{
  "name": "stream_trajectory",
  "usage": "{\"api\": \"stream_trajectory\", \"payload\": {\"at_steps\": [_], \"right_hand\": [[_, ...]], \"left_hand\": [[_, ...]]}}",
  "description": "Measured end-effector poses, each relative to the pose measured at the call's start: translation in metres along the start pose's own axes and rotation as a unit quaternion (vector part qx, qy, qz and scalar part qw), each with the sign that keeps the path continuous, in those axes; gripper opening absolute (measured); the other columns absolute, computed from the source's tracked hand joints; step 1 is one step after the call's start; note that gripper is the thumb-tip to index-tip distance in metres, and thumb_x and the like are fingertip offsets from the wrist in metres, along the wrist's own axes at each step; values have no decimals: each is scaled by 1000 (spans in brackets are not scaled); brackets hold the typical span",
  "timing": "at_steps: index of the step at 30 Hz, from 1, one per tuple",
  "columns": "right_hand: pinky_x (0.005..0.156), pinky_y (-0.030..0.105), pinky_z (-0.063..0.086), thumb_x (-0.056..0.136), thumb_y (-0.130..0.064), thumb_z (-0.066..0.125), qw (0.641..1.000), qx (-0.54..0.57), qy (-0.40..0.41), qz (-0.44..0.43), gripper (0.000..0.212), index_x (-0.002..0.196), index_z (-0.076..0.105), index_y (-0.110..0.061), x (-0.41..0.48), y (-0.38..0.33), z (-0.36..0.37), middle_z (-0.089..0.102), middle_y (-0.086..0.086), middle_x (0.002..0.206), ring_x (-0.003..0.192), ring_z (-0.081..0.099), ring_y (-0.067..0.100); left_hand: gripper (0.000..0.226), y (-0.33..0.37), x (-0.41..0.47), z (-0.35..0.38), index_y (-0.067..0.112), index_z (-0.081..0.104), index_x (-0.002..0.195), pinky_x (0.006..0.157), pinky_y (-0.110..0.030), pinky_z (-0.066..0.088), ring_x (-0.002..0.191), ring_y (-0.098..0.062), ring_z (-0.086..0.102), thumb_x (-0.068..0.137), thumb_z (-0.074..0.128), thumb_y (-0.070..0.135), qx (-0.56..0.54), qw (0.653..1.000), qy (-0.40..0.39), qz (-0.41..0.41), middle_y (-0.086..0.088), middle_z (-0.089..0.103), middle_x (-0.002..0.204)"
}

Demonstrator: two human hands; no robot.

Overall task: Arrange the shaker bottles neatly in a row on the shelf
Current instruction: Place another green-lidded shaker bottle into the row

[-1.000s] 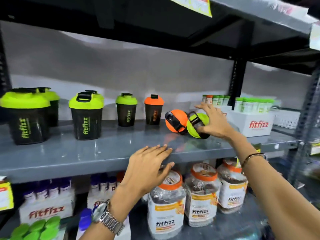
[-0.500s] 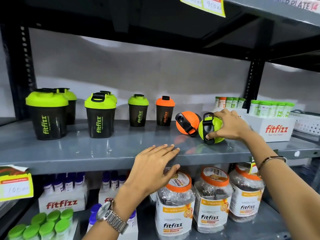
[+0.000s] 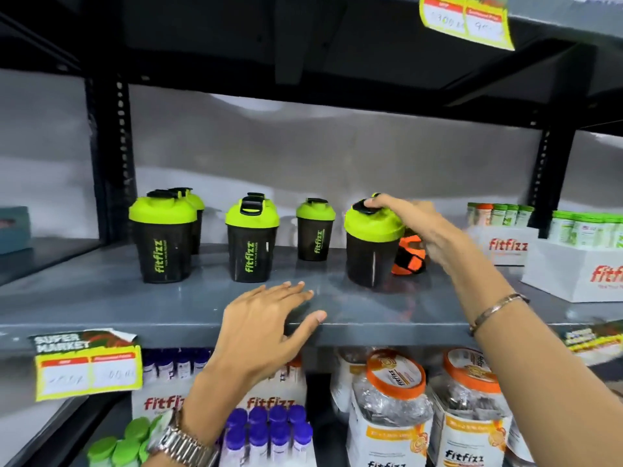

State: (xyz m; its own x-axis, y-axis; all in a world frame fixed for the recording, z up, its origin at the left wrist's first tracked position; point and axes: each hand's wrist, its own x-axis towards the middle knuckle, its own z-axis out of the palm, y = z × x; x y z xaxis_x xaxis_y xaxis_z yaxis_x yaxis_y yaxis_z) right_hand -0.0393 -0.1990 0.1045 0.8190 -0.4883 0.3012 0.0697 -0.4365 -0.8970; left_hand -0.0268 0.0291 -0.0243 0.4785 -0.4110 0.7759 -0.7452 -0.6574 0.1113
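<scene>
Black shaker bottles with lime-green lids stand on the grey shelf (image 3: 101, 298). My right hand (image 3: 414, 224) grips the lid of one green-lidded shaker (image 3: 371, 251), which stands upright near the shelf's middle. Behind it lies an orange-lidded shaker (image 3: 409, 261) on its side, partly hidden by my hand. To the left stand a small green-lidded shaker (image 3: 315, 230), a larger one (image 3: 251, 241) and another pair (image 3: 163, 237). My left hand (image 3: 269, 328) rests open on the shelf's front edge, holding nothing.
White Fitfizz boxes (image 3: 573, 271) with green-capped tubes fill the shelf's right end. Below are orange-lidded jars (image 3: 391, 409), purple-capped bottles (image 3: 266, 433) and a yellow price tag (image 3: 89, 369). Black uprights stand at the back left and right.
My right hand has lifted the green-lidded shaker from lying on its side to upright and moved it left. The upright orange-lidded shaker is now hidden behind it. My left hand stayed on the edge.
</scene>
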Motion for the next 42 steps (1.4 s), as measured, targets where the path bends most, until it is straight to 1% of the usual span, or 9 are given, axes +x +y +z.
{"api": "stream_trajectory", "payload": {"at_steps": [2, 8, 12, 16, 21, 26, 32, 37, 42], "right_hand": [[59, 28, 35, 50, -62, 69, 999, 12, -25, 40, 72, 108, 59, -21, 6, -3, 22, 59, -1, 96, 82, 54, 14], [58, 27, 35, 61, -59, 68, 995, 43, -23, 83, 47, 91, 54, -25, 15, -6, 61, 54, -2, 102, 82, 50, 13], [65, 29, 38, 60, -71, 63, 995, 56, -11, 83, 71, 114, 54, -25, 16, -3, 69, 50, -3, 119, 108, 48, 18], [82, 37, 39, 60, -79, 57, 996, 89, 0, 22, 71, 108, 45, -28, 11, 5, 71, 42, -8, 123, 110, 41, 16], [109, 38, 30, 51, -65, 76, 994, -16, 92, -58, 109, 134, 29, -13, 2, 23, 90, 34, 16, 138, 129, 36, 29], [101, 36, 35, 55, -54, 80, 985, -35, 138, -99, 103, 132, 31, -7, 9, 23, 101, 38, 16, 135, 124, 42, 29], [86, 31, 44, 54, -36, 71, 982, 177, -5, -63, 83, 127, 37, -14, 14, 30, 94, 55, 6, 115, 100, 55, 18], [107, 32, 32, 51, -50, 84, 993, 12, 59, -101, 110, 137, 26, -14, 17, 36, 98, 34, 11, 137, 126, 38, 22], [84, 20, 43, 54, -32, 85, 990, 78, 42, -109, 92, 128, 34, -13, 17, 35, 96, 52, 0, 117, 106, 51, 13]], "left_hand": [[48, -11, -3, -3, 27, 67, 108, 96, -28, 41, 114, -6, 55, 84, 41, 59, 10, 1000, -17, -9, 7, 65, 117], [56, -17, -8, -4, 31, 67, 106, 85, -25, 47, 105, -8, 61, 83, 29, 64, 13, 999, -28, -19, 12, 66, 115], [50, -18, -8, -4, 27, 70, 98, 83, -28, 50, 99, -9, 64, 84, 35, 59, 3, 1000, -18, -13, 8, 71, 107], [49, -18, -10, -3, 25, 71, 98, 86, -31, 49, 100, -8, 64, 85, 36, 57, -7, 1000, -18, -10, 7, 71, 106], [44, -18, -11, -3, 24, 71, 98, 86, -33, 50, 101, -8, 63, 85, 42, 55, -5, 1000, -19, -9, 6, 71, 106], [42, -18, -10, -4, 24, 71, 101, 88, -33, 49, 103, -8, 62, 86, 45, 53, -2, 1000, -16, -5, 6, 71, 107], [44, -18, -11, -4, 23, 69, 104, 91, -33, 47, 107, -8, 60, 86, 42, 53, -9, 1000, -15, -2, 5, 69, 111], [42, -18, -11, -3, 23, 70, 103, 89, -33, 48, 106, -8, 61, 86, 44, 52, -10, 1000, -11, -3, 5, 70, 110], [43, -17, -12, -3, 23, 70, 103, 89, -32, 48, 106, -7, 60, 86, 44, 52, -8, 1000, -7, -2, 6, 70, 110]]}}
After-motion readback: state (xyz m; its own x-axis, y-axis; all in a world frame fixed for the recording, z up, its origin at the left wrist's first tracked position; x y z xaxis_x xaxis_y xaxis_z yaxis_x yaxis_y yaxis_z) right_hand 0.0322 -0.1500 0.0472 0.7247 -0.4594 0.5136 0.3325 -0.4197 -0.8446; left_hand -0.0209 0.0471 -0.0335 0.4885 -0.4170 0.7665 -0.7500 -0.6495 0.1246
